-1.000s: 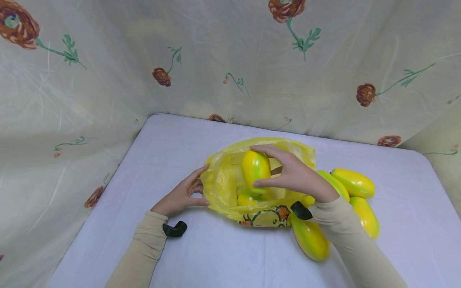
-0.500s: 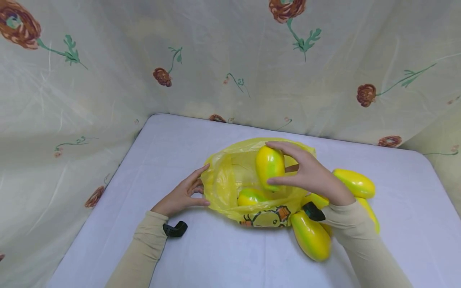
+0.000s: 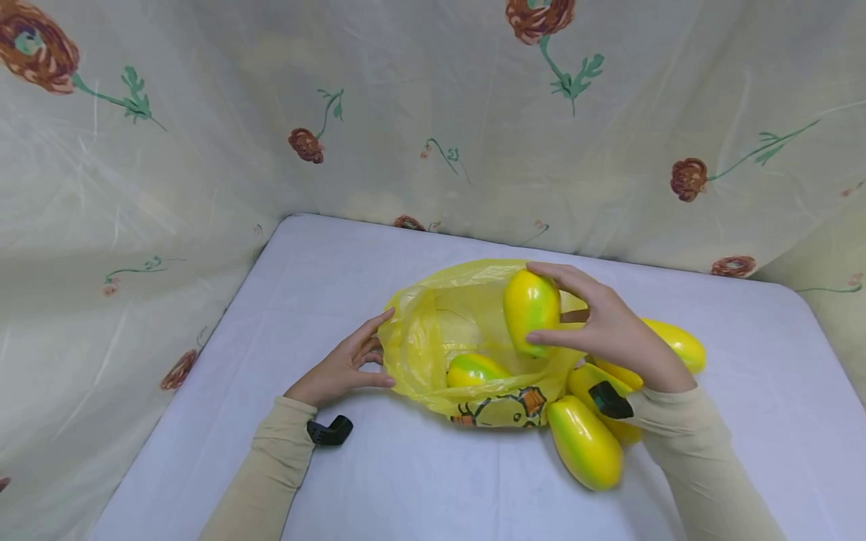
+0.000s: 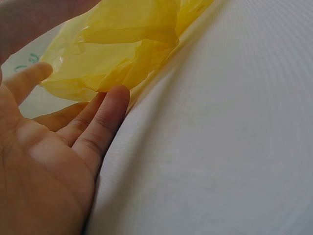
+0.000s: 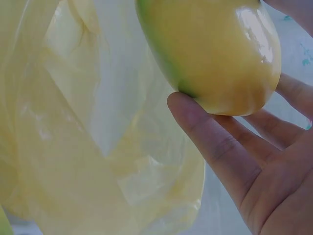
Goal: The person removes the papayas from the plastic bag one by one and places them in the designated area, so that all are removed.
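Observation:
My right hand [image 3: 612, 327] grips a glossy yellow-green mango [image 3: 531, 309] between thumb and fingers, over the right part of the bag's mouth. In the right wrist view the held mango [image 5: 215, 54] fills the top, beside the thin plastic. The yellow plastic bag [image 3: 413, 342] lies with its mouth spread wide and a cartoon print on its front. Inside it another mango [image 3: 473, 370] rests near the front wall. At the bag's left rim is my left hand [image 3: 341, 368], its fingers loosely extended; in the left wrist view the fingertips [image 4: 117, 95] meet the plastic edge.
Several mangoes [image 3: 587, 445] lie on the white-covered table [image 3: 419, 481] right of the bag, partly hidden by the right forearm. One mango [image 3: 679, 346] lies farther back. A flowered curtain [image 3: 379, 180] surrounds the table's back and sides.
My right hand has moved the held mango rightward and slightly up, from the middle of the bag's mouth toward its right side. The mango inside the bag shows more fully. The left hand stays put.

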The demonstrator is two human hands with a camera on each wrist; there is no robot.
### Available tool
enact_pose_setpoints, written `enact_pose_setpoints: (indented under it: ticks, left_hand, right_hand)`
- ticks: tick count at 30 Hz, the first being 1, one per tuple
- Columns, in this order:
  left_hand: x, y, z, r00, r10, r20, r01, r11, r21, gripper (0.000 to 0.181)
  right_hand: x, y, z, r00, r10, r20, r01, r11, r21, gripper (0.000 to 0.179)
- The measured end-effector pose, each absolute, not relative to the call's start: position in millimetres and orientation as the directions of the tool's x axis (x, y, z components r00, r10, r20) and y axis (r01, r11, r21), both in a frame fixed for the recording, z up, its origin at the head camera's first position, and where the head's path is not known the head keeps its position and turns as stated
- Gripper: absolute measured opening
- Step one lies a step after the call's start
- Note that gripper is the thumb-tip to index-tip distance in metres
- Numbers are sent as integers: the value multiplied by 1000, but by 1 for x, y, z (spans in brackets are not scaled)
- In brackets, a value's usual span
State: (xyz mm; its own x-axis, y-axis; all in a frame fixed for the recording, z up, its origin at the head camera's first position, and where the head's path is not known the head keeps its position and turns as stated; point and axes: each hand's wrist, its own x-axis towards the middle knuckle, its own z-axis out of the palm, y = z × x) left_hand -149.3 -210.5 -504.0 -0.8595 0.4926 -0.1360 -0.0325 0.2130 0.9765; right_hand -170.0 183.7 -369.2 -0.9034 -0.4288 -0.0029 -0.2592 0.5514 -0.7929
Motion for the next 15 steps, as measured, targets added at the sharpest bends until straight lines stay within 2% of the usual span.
enact_pose_setpoints:
  ticks: [15]
  left_hand:
    - [-148,-211,-501,-856,501,-126,-23,206,978,108]
  right_hand:
    - [-162,204,-373,-916,-398,44,-289,580,-762,86]
